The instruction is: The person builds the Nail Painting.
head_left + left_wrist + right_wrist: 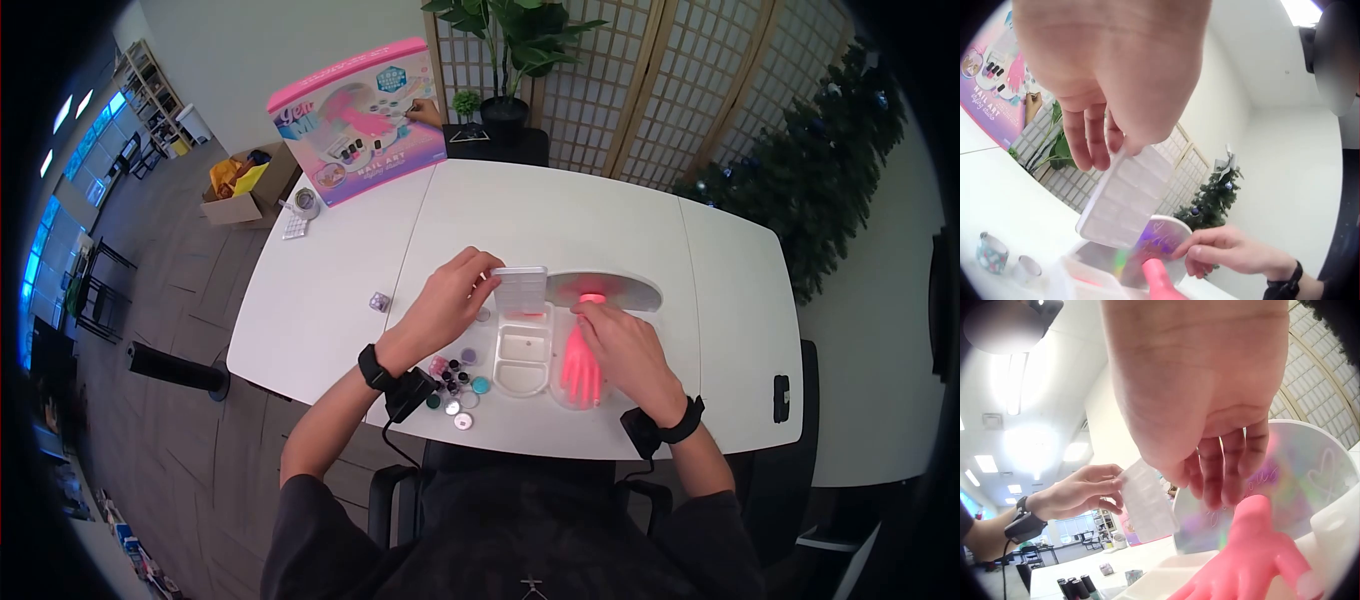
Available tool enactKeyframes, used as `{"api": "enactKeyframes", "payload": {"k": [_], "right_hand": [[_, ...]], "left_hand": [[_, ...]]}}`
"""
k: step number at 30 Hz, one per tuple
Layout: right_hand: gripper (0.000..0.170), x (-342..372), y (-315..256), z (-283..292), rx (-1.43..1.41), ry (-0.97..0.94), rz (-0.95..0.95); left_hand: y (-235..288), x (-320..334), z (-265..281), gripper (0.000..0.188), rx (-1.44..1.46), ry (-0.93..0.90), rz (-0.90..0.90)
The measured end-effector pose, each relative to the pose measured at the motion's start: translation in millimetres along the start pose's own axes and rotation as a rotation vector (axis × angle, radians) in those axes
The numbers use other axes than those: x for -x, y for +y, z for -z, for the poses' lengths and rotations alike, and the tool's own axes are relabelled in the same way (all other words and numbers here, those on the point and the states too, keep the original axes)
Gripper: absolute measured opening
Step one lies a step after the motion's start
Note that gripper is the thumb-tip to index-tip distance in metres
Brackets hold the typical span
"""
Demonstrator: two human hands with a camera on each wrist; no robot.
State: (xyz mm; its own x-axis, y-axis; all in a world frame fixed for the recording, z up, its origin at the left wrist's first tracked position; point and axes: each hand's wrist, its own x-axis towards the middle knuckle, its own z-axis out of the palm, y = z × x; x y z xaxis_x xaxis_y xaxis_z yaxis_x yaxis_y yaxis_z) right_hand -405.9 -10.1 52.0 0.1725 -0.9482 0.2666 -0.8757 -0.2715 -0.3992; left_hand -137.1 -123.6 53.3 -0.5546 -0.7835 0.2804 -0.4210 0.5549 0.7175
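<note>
My left hand (pixel 445 305) pinches the edge of a translucent plastic tray (pixel 1125 197) with rows of small compartments, tilted up over the far end of a white base. That base has open compartments (pixel 522 376) on its left side and a pink model hand (pixel 1254 544) on its right, fingers toward me. Behind the model hand stands a rounded, shiny mirror-like panel (pixel 1329 487) with script and a heart on it. My right hand (pixel 630 355) is over the model hand's wrist end, fingers loosely bent, with nothing visible in them.
Several small bottles (pixel 1072 587) and jars (pixel 463 422) cluster left of the base. A small patterned container (pixel 379 301) sits farther left. A large nail art box (pixel 360 125) stands at the back left, near a tape roll (pixel 306 203). A black object (pixel 781 399) lies by the right edge.
</note>
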Motion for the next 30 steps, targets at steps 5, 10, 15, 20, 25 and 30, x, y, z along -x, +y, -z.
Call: {"api": "enactKeyframes", "payload": {"k": [5, 10, 15, 20, 25, 30], "right_hand": [[0.02, -0.5, -2.9, -2.9, -0.003, -0.043, 0.025], [0.019, -2.3, 3.3, -8.7, 0.01, -0.048, 0.038], [0.019, -4.0, 5.3, -11.9, 0.019, -0.058, 0.055], [0.02, -6.1, 1.7, -18.1, 0.01, -0.082, 0.028], [0.021, 3.4, -10.6, -7.5, 0.007, -0.145, -0.039], [0.022, 30.4, -25.8, 9.4, -0.068, -0.134, -0.124]], "left_hand": [[-10.4, -7.8, -15.1, 0.015, 0.034, -0.077, 0.002], [-15.4, -11.9, -18.0, 0.026, 0.032, -0.144, 0.021], [-23.3, -16.3, -23.2, 0.049, 0.145, -0.139, 0.098], [-24.4, -17.9, -20.1, 0.059, 0.132, -0.196, 0.136], [-28.3, -5.4, 5.0, 0.058, 0.075, -0.086, 0.106], [-88.4, 43.8, 57.5, 0.032, -0.105, 0.193, 0.18]]}}
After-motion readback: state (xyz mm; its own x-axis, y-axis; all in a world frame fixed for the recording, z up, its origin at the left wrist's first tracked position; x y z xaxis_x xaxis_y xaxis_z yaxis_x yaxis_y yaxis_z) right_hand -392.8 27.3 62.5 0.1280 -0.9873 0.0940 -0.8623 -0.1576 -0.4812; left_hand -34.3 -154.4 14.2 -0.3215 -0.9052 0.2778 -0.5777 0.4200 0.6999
